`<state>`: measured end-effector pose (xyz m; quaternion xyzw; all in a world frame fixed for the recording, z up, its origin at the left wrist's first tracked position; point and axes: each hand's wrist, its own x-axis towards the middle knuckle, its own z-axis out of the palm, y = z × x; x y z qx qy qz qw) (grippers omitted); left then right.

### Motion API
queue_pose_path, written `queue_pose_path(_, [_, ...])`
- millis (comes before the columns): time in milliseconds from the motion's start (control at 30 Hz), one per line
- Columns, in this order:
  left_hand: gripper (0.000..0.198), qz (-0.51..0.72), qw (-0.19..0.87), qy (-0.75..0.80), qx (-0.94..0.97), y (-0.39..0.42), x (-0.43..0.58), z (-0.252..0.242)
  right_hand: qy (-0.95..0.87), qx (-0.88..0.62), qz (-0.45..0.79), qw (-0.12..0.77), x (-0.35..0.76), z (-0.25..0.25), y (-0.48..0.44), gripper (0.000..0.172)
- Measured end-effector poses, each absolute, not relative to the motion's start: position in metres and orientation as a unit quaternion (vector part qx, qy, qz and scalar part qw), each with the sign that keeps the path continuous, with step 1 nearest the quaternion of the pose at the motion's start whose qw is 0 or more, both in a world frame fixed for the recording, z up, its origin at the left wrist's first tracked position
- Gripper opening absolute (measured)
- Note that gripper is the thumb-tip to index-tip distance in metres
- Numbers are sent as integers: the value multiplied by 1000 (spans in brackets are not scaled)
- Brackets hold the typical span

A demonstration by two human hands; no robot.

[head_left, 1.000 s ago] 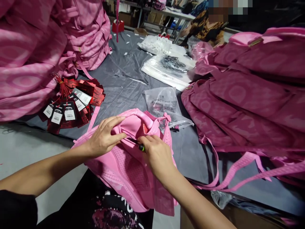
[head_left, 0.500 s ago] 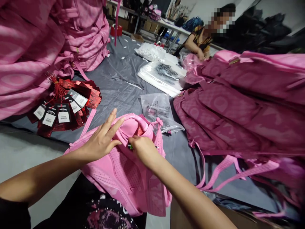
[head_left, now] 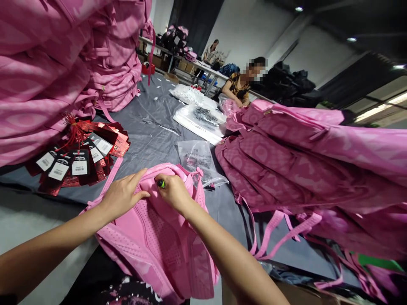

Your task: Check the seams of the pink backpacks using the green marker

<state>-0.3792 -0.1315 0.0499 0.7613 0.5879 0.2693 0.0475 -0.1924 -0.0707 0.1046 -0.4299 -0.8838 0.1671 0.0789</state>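
Note:
A pink backpack [head_left: 165, 237] with a perforated mesh panel lies tilted in front of me, its top part towards the table. My left hand [head_left: 122, 192] rests on its upper left side, fingers stretched and thumb apart, touching the fabric. Closed round a small tool [head_left: 161, 184] with a black and green end, my right hand [head_left: 174, 192] is over the upper middle of the backpack. The tool's other end is hidden by the hand. Just beyond the backpack lies a clear printed plastic bag [head_left: 197, 154].
Left are piled pink backpacks [head_left: 38, 84] and a bundle of red and black hang tags [head_left: 79, 163]. More pink backpacks [head_left: 286, 161] lie at the right, straps hanging. White plastic bags [head_left: 197, 127] lie farther back. A co-worker [head_left: 237, 89] handles a bagged pink item across the table.
The view has tilted up, showing more of the room. My right hand has moved up and left over the backpack, turning the tool's green end towards me. My left hand stays on the backpack.

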Motion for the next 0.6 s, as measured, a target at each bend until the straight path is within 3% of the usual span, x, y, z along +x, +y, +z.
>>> queue_pose_path(67, [61,268,37,590,761,-132,-382,50,-907,-396,135,51,-189,111,-70,16])
queue_pose_path(167, [60,248,28,601,759,-133,-383,51,-935,-344,54,-63,-172,124,-79,20])
queue_pose_path(333, [60,213,78,635,738,-130,-381,58,-873,-436,66,-210,-135,127,-104,22])
queue_pose_path(500, [79,155,256,640,708,-111,-400,63,-832,-519,64,-186,-111,123,-126,27])
queue_pose_path(600, [73,116,335,605,713,-104,-410,69,-810,-556,132,-134,-96,115,-152,24])
